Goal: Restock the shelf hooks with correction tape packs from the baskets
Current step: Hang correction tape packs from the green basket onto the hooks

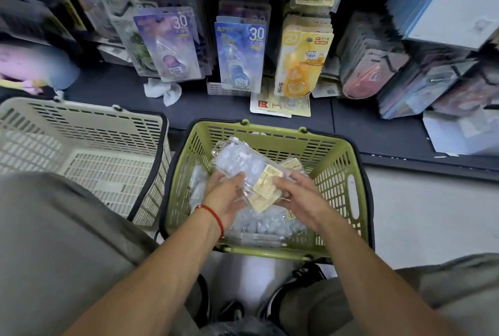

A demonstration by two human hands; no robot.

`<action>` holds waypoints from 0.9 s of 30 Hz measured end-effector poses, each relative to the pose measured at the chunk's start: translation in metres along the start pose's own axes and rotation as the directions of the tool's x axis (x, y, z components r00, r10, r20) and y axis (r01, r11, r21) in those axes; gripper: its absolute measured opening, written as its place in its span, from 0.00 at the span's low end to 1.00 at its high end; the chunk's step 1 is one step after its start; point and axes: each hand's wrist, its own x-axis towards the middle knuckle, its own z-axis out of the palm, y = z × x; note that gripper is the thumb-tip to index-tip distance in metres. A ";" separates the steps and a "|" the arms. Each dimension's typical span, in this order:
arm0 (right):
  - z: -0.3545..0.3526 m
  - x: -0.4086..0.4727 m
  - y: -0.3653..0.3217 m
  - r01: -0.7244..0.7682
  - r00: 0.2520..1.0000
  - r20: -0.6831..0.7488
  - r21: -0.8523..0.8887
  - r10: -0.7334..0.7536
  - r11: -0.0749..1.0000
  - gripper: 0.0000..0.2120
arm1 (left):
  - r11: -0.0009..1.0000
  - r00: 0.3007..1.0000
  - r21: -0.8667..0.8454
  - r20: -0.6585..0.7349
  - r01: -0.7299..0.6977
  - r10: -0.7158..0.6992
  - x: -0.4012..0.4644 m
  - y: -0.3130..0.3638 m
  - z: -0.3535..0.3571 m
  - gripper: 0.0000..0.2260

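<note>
The correction tape packs (244, 171) in hand are a bundle of clear plastic blisters over pale bluish-white dispensers, with a cream-yellow printed label at the near end; the bundle is held tilted just above the green basket (334, 163). The left hand (225, 195) grips the bundle's left edge, fingers curled round it, a red cord on that wrist. The right hand (299, 195) holds the label end, fingers bent against the wrapping and thumb on its near edge. More packs of the same clear-and-white kind lie loose in the bottom of the green basket, beneath the held bundle. A beige basket (89, 136) stands touching the green basket on its left side. Beyond the green basket runs a dark shelf base (113, 90), carrying a crumpled white paper (163, 91) and a flat yellow-and-white card pack (280, 106). Above that, hanging packs front the display: a purple pack marked 30 (172, 44), a blue pack marked 30 (240, 55) and a yellow pack (302, 63), with pinkish packs (370, 66) further right; the hooks themselves are mostly hidden. To the right of the green basket the floor (432, 219) is pale and plain. Near its front edge, grey trouser legs and dark shoes (305, 276) are visible.
</note>
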 end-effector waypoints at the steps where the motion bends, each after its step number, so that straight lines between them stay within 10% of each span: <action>1: 0.001 0.007 0.001 0.000 1.000 -0.029 -0.090 -0.002 0.996 0.13 | 0.997 0.996 0.008 -0.062 -0.071 0.071 0.002 0.004 -0.006 0.15; 6: -0.004 0.058 0.020 -0.085 0.953 -0.257 -0.741 -0.163 0.666 0.13 | 0.937 0.924 0.128 -0.164 -0.326 0.344 0.006 0.030 -0.042 0.21; 14: 0.058 0.115 0.070 -0.181 0.980 -0.191 -0.973 -0.062 0.141 0.44 | 0.903 0.930 0.304 -0.114 -0.303 0.350 -0.005 0.017 -0.088 0.21; 27: 0.028 0.096 0.061 -0.294 0.947 -0.202 -0.858 0.250 0.422 0.47 | 0.952 0.939 0.162 -0.189 -0.259 0.288 -0.001 0.014 -0.068 0.18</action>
